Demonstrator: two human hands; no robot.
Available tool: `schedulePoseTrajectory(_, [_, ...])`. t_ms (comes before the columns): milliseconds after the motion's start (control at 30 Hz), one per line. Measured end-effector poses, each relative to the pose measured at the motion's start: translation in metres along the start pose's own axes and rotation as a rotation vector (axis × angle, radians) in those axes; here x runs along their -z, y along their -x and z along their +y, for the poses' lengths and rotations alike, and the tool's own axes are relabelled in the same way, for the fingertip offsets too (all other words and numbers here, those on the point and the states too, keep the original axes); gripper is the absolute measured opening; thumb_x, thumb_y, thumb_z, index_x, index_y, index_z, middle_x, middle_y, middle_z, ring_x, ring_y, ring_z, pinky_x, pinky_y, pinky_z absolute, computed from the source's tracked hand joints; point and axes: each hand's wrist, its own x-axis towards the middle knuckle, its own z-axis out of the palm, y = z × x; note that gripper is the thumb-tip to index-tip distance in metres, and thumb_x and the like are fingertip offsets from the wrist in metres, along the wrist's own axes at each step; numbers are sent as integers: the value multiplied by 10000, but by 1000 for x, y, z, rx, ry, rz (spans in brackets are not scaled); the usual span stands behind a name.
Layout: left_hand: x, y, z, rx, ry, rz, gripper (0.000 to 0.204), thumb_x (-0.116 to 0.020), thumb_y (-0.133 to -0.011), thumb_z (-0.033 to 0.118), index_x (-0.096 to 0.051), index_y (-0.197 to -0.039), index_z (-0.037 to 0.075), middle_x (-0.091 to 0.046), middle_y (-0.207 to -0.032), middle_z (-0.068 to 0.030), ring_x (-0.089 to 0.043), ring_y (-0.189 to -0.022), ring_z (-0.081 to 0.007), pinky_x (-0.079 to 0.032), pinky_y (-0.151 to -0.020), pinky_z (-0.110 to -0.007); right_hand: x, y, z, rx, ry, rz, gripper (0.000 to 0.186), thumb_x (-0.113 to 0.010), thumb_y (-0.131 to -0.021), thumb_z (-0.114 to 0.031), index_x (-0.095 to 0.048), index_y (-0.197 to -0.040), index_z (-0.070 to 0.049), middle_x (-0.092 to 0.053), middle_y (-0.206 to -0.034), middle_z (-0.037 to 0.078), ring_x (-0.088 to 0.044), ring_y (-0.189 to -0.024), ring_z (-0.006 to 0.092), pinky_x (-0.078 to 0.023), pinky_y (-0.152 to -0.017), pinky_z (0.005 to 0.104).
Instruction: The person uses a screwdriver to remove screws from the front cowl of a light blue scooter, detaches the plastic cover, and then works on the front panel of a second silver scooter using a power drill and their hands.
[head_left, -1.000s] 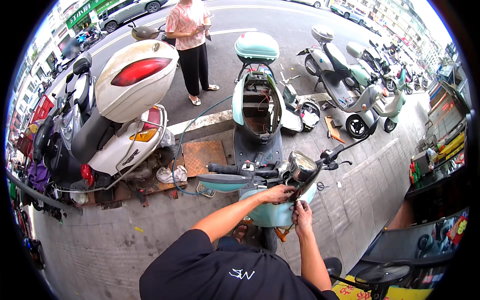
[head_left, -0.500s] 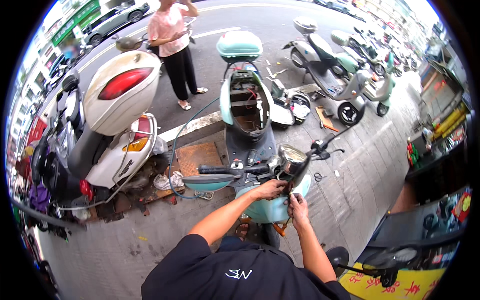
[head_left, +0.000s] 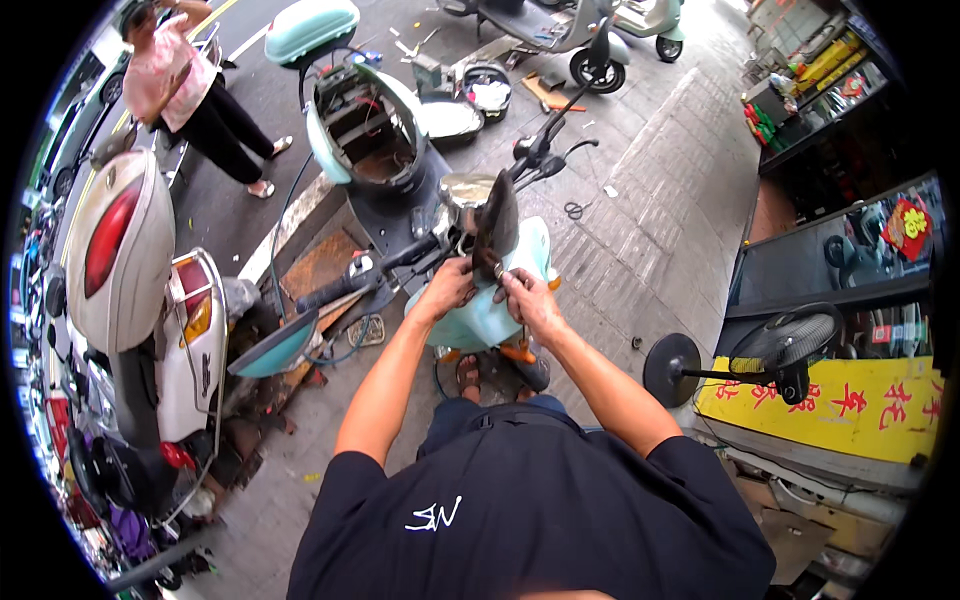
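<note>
A mint-green scooter [head_left: 478, 322] with its seat off stands in front of me. Beside its round chrome headlight [head_left: 468, 190] a dark curved panel [head_left: 496, 226] sticks up toward me. My left hand [head_left: 450, 287] is closed at the panel's lower left edge, its fingertips partly hidden behind it. On the other side my right hand [head_left: 532, 302] is pinched close to the panel's lower end. Something small and shiny shows at its fingertips, too small to name. The handlebar [head_left: 395, 262] is turned at a slant, and wiring around the headlight is hard to make out.
A white scooter [head_left: 190, 350] stands close on the left. A person in a pink top [head_left: 172, 75] stands beyond it. Scissors [head_left: 573, 210] lie on the paving to the right. A black fan [head_left: 785, 350] and a yellow sign [head_left: 830, 410] are at the lower right.
My view has turned and tilted, so the scooter now appears slanted and further left. Both hands stay together at the dark panel, with the right fingers still pinched.
</note>
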Motion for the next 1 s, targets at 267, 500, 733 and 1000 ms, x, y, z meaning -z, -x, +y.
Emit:
schedulePoseTrajectory(267, [-18, 25, -21, -322, 7, 318, 232, -561, -942, 234, -652, -1051, 50, -467, -633, 74, -360, -500, -20, -255, -424, -210, -11, 1, -9, -102, -28, 114, 143, -552, -894, -186, -559, -865, -46, -546, -626, 32, -355, -420, 39, -261, -388, 201])
schedulePoseTrajectory(500, [-55, 86, -37, 113, 789, 173, 439, -455, -968, 457, -553, -994, 29, -459, -612, 32, -388, -462, -43, -262, -394, -183, 3, 42, -21, -48, 367, 175, 147, -566, -879, -185, -568, -829, -47, -520, -618, -4, -372, -492, 33, -286, -448, 209])
schedulePoseTrajectory(733, [-99, 64, -32, 116, 722, 253, 443, -463, -943, 516, -542, -861, 88, -509, -646, 6, -469, -499, -76, -323, -397, -213, -6, 57, -16, 138, 753, -27, 195, -641, -829, -183, -572, -814, -1, -561, -610, 37, -498, -563, 72, -425, -545, 255])
schedulePoseTrajectory(1000, [-119, 65, -37, 51, 680, 428, 276, -491, -964, 370, -586, -930, 113, -501, -653, 45, -402, -474, -48, -292, -389, -207, 8, 51, -16, 601, 1400, -332, 262, -668, -774, -243, -559, -945, -77, -632, -822, 106, -640, -745, 318, -518, -636, 419])
